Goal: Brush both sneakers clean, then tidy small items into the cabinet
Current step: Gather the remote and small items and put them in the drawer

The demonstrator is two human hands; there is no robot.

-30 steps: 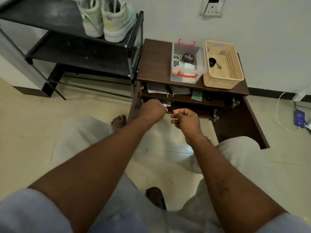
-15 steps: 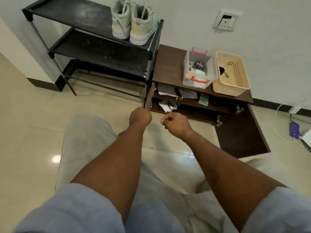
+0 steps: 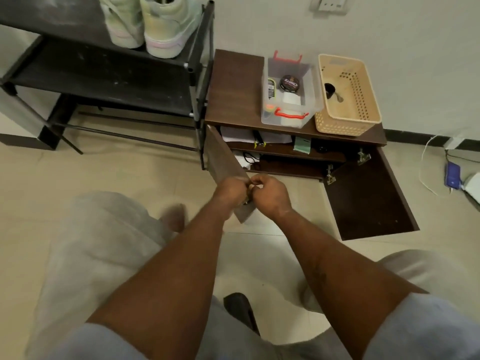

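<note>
Sneakers (image 3: 166, 27) up on the rack (image 3: 104, 81), cabinet (image 3: 233, 81) open, ready for tidying, we'd say. Our left hand (image 3: 230, 189) and right hand (image 3: 270, 194) meet at the left door (image 3: 223, 162) edge, fingers curled tight. Pinching what? We cannot tell.

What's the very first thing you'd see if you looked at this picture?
The left hand and right hand meet right in the middle, at the edge of the open cabinet door. At the top left, pale green sneakers sit on the black shoe rack. A clear box with red handles stands beside a beige basket on the cabinet top.
</note>
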